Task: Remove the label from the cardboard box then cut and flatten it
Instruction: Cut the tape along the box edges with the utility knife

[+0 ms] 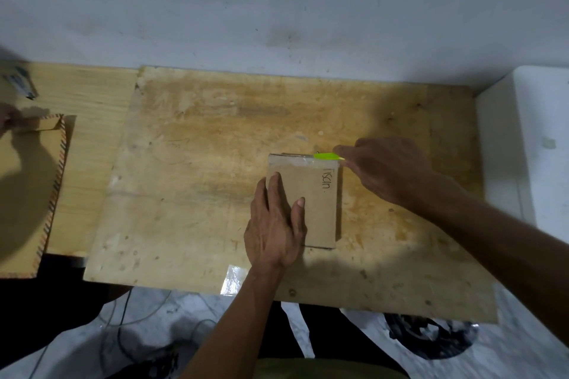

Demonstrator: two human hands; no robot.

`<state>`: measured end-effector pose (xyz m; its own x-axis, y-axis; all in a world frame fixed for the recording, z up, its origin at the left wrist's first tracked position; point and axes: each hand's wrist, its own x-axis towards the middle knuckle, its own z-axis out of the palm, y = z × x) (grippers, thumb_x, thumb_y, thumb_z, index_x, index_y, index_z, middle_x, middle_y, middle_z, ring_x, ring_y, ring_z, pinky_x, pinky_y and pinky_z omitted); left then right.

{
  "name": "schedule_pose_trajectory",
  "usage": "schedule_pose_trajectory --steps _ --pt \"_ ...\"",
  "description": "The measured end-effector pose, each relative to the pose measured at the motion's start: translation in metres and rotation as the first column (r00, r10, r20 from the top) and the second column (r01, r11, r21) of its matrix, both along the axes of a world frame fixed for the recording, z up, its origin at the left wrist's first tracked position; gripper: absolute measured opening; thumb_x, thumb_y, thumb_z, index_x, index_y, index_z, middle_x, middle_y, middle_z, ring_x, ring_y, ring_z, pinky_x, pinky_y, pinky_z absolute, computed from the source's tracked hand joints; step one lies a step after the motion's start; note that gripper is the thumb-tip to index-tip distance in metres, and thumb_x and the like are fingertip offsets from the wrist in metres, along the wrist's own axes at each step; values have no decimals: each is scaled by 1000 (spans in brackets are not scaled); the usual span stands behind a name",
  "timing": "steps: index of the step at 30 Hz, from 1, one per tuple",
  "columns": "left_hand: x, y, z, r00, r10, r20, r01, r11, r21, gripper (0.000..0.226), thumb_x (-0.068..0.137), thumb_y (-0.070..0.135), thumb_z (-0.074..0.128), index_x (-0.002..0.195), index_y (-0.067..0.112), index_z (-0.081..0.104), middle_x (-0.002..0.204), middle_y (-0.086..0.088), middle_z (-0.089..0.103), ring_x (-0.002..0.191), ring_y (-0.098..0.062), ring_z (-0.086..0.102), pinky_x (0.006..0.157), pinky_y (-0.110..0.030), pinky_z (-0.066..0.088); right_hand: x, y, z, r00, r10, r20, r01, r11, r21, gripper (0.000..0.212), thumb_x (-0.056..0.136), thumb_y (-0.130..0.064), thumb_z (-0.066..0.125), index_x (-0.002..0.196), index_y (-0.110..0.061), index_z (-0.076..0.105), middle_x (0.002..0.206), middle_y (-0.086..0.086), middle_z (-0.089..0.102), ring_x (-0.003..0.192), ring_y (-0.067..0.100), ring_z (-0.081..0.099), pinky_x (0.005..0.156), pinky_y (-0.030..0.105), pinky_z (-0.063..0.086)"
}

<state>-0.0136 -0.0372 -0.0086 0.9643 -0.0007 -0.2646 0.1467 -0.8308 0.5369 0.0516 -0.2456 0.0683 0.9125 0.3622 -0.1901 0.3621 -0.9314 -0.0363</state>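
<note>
A small brown cardboard box lies on the worn wooden board, with handwriting along its right side and clear tape across its far edge. My left hand presses flat on the box's near left part, fingers spread. My right hand sits at the box's far right corner, gripping a bright green cutter whose tip lies along the taped far edge. The blade itself is too small to make out.
A piece of clear tape lies at the board's near edge. On the left, another person's hand touches a large brown envelope. A white block stands to the right. Cables trail on the floor below.
</note>
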Motion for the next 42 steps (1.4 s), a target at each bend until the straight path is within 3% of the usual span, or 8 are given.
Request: schedule_pose_trajectory --steps 7,14,20,28,32,35,37,42 --pt "0 0 -2 1000 -2 2 2 1000 -3 63 99 57 34 152 34 12 161 -2 22 142 -25 34 95 -49 50 -7 -12 -1 999 -35 11 35 999 -1 32 102 -38 40 131 -30 48 92 -2 64 73 23 63 52 26 34" --pt "0 0 -3 1000 -4 -5 4 1000 9 64 99 57 34 154 33 12 163 -2 19 145 -25 32 95 -49 48 -11 -32 -4 998 -66 -8 66 998 -8 35 102 -38 37 135 -28 46 97 0 65 74 22 62 59 30 46" --pt "0 0 -3 1000 -22 5 22 999 27 64 99 57 34 154 32 13 162 -4 22 143 -27 34 94 -50 49 -20 -49 -5 992 -122 -29 122 993 1 40 103 -40 37 141 -31 45 109 0 66 82 20 64 56 23 33" --pt "1 1 -3 1000 -29 -5 29 999 24 65 99 58 34 154 30 14 162 -5 21 143 -28 34 95 -51 49 -34 -68 -21 943 -319 -98 332 925 185 34 96 -38 54 129 -31 60 112 7 72 96 34 67 75 40 53" --pt "2 1 -1 999 -32 -8 32 999 11 67 98 58 36 154 30 14 162 -3 21 143 -26 33 95 -52 50 -58 -65 -25 774 -587 -237 623 640 449 27 91 -40 61 112 -26 66 97 9 74 87 33 68 75 39 53" --pt "3 3 2 999 -44 -1 44 998 -36 67 97 58 39 153 29 15 160 -3 23 141 -26 35 94 -52 51 -77 -35 -21 586 -630 -510 758 205 619 24 88 -46 65 102 -26 68 77 5 70 57 15 60 55 30 49" --pt "5 6 3 998 -56 1 56 996 -76 68 96 59 43 152 29 18 157 -5 24 138 -27 38 94 -51 52 -88 -10 -18 458 -558 -692 803 -73 591 14 87 -38 70 96 -28 68 76 5 69 50 8 54 44 23 45" --pt "15 11 9 995 -96 -23 94 993 -70 69 89 65 49 144 30 26 157 -10 24 135 -36 41 98 -54 51 -109 39 -31 339 -503 -795 822 -253 510 14 83 -31 75 92 -24 67 79 -3 69 62 11 60 48 20 46"
